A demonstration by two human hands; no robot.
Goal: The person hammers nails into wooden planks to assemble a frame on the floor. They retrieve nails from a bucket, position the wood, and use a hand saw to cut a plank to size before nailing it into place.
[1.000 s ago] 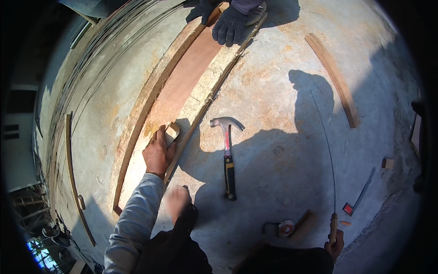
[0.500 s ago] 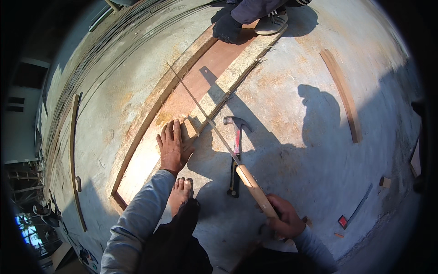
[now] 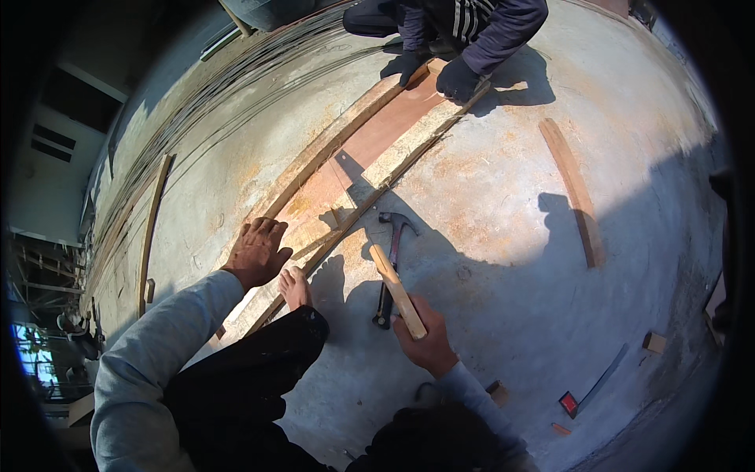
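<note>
Left hand (image 3: 258, 250) over frame (image 3: 334, 140) edge, right (image 3: 425, 334) apart

The left arm (image 3: 149, 346) bends at an elbow held out to the left, its grey-sleeved forearm slanting forward and inward to a bare wrist. The left hand (image 3: 258, 250) is palm down, fingers (image 3: 263, 226) extended ahead with a slight bend and thumb pointing right, nearer the left edge of the floor (image 3: 503, 338) than its right edge. The right forearm (image 3: 481, 403), also sleeved, slants forward and leftward. The right hand (image 3: 425, 338) is wrapped in a fist-like grip, between those edges. A bare foot (image 3: 295, 289) shows just beside the left hand, toes forward.
</note>
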